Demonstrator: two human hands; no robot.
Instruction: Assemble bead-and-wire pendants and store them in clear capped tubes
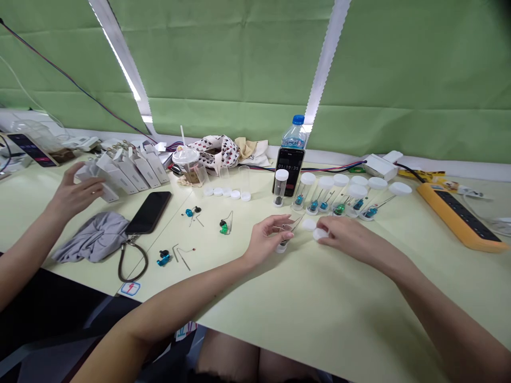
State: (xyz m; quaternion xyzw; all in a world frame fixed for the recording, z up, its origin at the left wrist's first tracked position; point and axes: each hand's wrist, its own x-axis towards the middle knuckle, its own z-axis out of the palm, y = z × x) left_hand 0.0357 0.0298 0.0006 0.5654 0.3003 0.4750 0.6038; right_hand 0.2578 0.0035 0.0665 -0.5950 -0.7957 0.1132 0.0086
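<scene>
Vial (282, 246): largely covered by left hand (268, 239); contents too small to tell.
White cap (319, 234): partly under right hand (347, 238) fingertips.
Co-worker's forearm (24, 255): cut off at left edge.
Phone (30, 149), far left: screen text too small to read.

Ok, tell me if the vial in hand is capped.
Looks uncapped: the left hand holds the vial, the right hand a white cap beside it.

The worktop (339, 308) was pale yellow-green, the curtain (223, 58) green, the power strip (459, 215) orange, the caps (375, 183) white, the phone (149, 211) black.
</scene>
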